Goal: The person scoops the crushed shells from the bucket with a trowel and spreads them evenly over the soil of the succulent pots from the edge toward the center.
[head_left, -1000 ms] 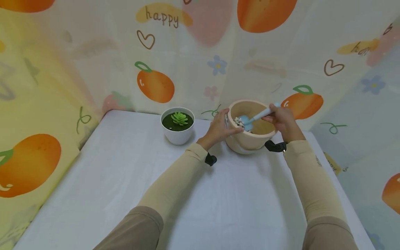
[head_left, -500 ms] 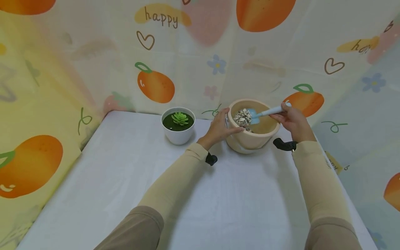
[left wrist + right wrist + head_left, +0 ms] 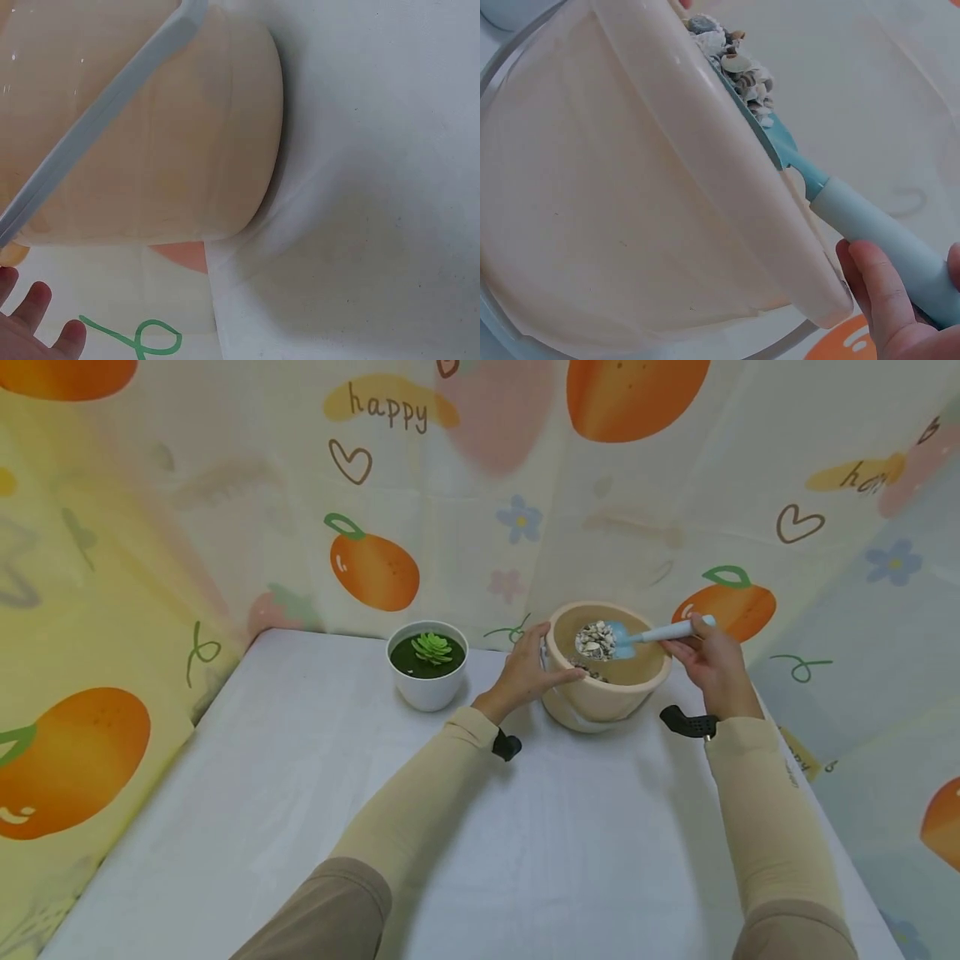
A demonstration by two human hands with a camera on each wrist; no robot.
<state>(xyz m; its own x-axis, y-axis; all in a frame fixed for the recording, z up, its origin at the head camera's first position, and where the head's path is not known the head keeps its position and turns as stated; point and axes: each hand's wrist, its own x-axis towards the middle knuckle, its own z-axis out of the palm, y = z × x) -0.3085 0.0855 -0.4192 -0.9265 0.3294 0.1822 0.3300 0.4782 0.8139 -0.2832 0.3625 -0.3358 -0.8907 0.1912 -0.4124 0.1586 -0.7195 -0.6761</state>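
Note:
My left hand holds the left side of a peach plastic bucket, its thumb along the near rim. In the left wrist view, the bucket's grey handle slants across its wall, and several fingertips show beside it. My right hand grips the pale blue handle of a small trowel. A heap of small shells fills the trowel's blade, which is over the bucket's opening. More shells lie inside the bucket, partly hidden by the near rim.
A white pot with a green succulent stands left of the bucket. Both are near the back edge of a table with a white cloth. Behind hangs a printed fabric backdrop with oranges and hearts.
My right hand has drawn the trowel up and to the right, and its blade now shows a full heap of shells. The left hand has stayed on the bucket.

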